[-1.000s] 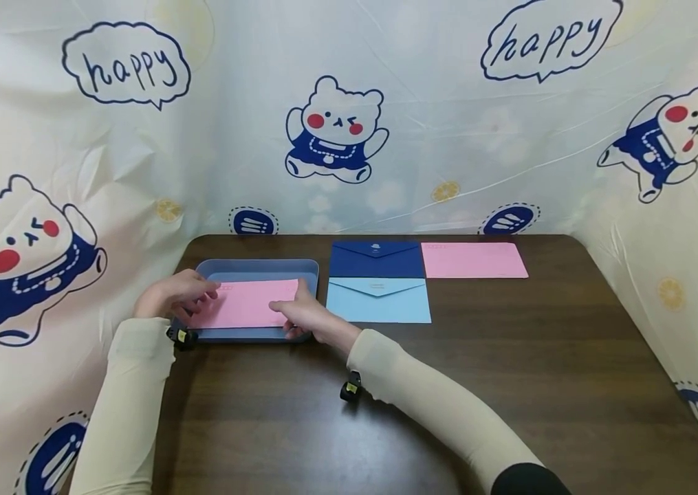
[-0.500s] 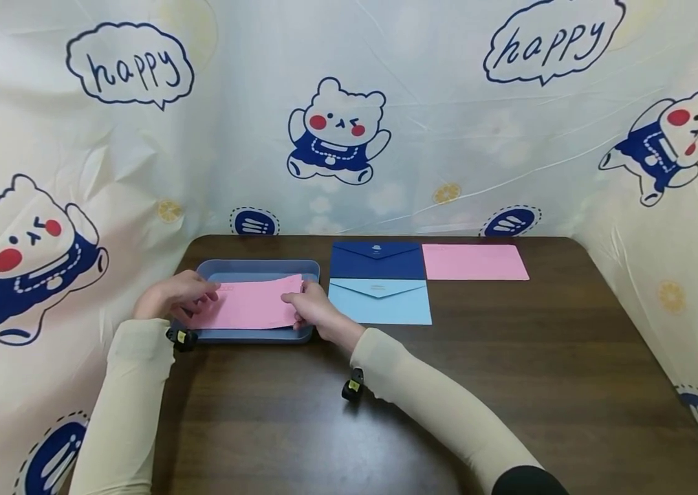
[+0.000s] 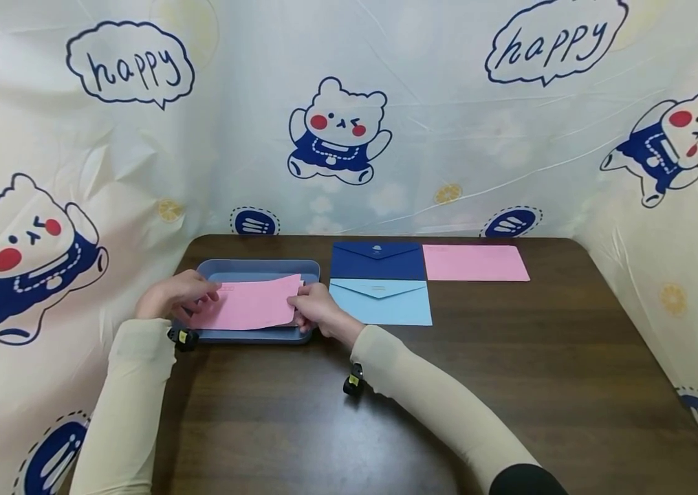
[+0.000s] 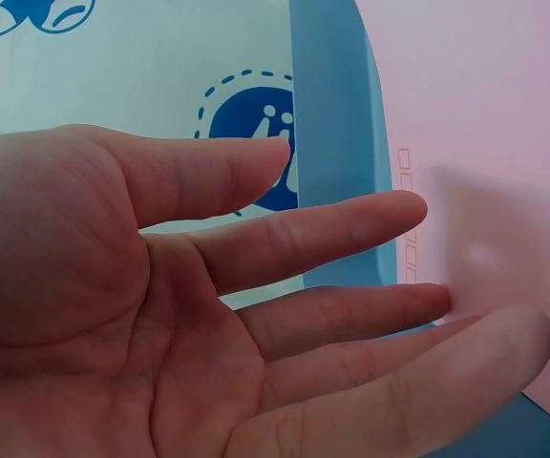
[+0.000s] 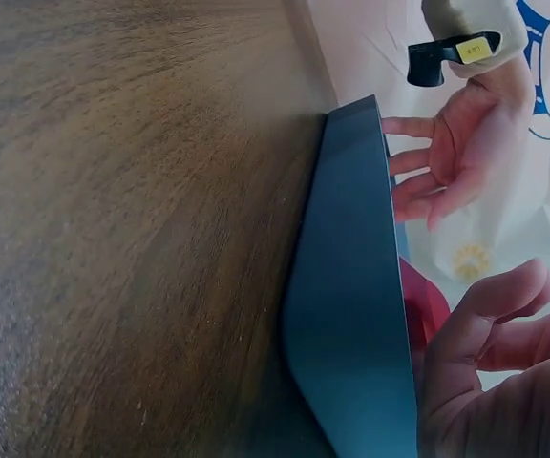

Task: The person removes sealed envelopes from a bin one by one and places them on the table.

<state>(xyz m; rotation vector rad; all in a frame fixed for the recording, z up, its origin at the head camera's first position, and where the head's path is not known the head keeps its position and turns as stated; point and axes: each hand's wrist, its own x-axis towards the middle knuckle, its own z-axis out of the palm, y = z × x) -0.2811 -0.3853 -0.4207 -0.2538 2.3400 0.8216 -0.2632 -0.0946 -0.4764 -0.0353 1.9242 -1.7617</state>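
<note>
Now we are pinching

Our pink envelope (image 3: 249, 304) is lying in the blue tray (image 3: 249, 335), our right hand (image 3: 319, 307) pinching its right end and our left hand (image 3: 180, 294) extending loose fingers at its left. Nearby, a light-blue envelope (image 3: 379, 308) is lying.

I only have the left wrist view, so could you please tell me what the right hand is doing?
Observer: In the head view, the right hand pinches the right end of the pink envelope.
Operator: Thank you; does anything lie on the table to the right of the tray?
Observer: Yes, a navy envelope lies there, with a light blue envelope on its near side.
Operator: Is there another pink one, please?
Observer: Yes, a second pink envelope lies to the right of the navy envelope.
</note>
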